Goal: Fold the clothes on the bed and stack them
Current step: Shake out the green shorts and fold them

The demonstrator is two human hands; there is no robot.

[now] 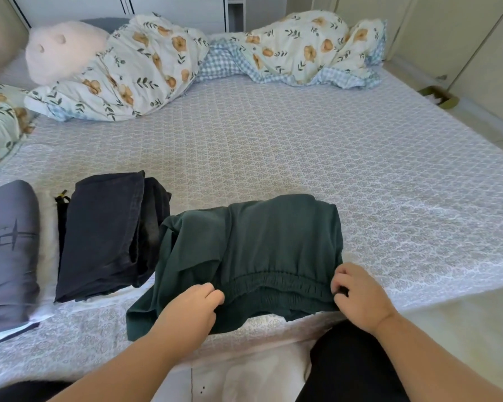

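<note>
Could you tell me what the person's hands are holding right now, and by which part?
Both hands grip the dark green trousers at the elastic waistband: the left hand near its left end, the right hand at its right end.

**What we are wearing**

We see our two forearms bare from the lower edge of the view up to the wrists, with no sleeves, watch, or bracelet on them. Our left hand (195, 306) and right hand (357, 294) carry no gloves or rings. Below the right forearm, our leg shows in plain black trousers (349, 369).
</note>
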